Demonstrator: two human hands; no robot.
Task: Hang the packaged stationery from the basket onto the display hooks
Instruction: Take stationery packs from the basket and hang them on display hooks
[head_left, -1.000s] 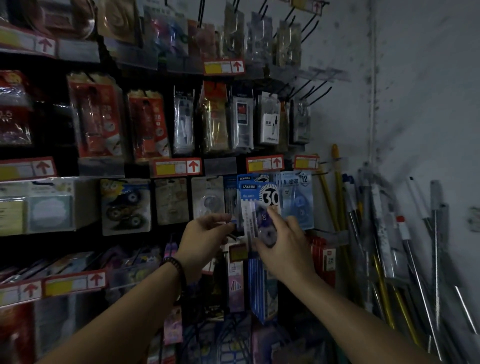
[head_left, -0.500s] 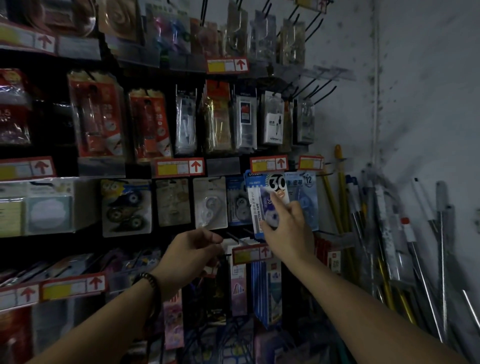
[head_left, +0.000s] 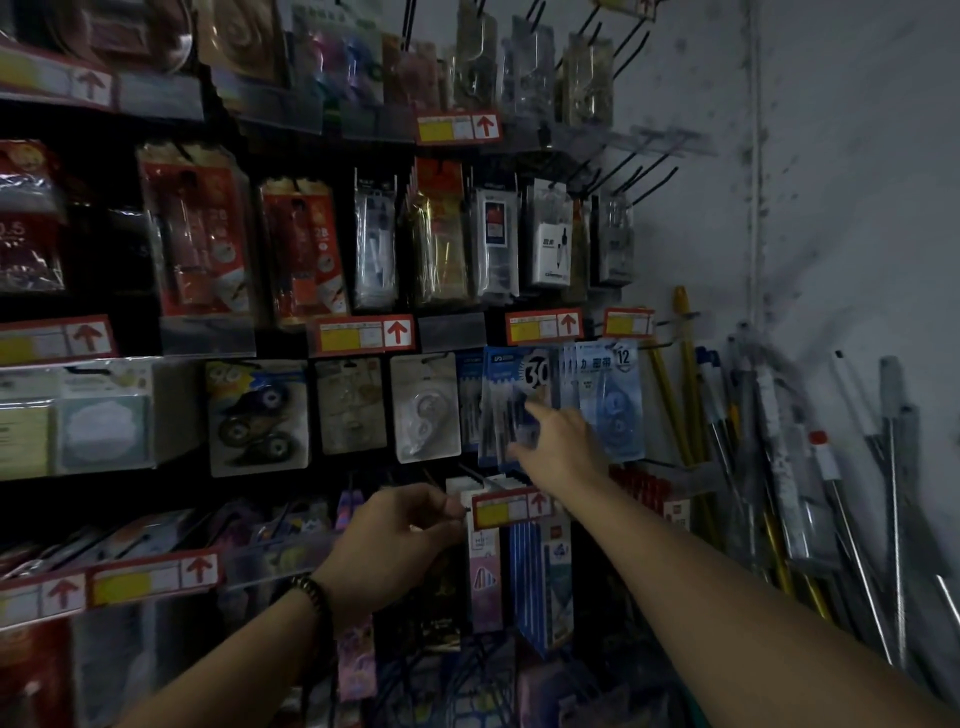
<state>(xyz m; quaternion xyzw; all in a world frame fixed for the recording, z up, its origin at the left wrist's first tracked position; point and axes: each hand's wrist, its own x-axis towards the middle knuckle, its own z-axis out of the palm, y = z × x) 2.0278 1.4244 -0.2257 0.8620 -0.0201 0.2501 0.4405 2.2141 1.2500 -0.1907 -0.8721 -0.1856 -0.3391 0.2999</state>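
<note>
Since half a second ago the blue card-backed blister pack marked 30 (head_left: 511, 405) has swung from tilted to straight, hanging just above the red-and-yellow price tag (head_left: 511, 512). Right hand (head_left: 561, 447) fingers straight, spread, touching its glossy plastic face. Left hand (head_left: 395, 540) left of tag, fingers curled; pinching what, cannot tell. Risk: slick pack nudged off its hidden hook

Stationery shop, packaged goods (head_left: 549, 239) on wall hooks (head_left: 655, 174), shelf price tags (head_left: 366, 332)
</note>
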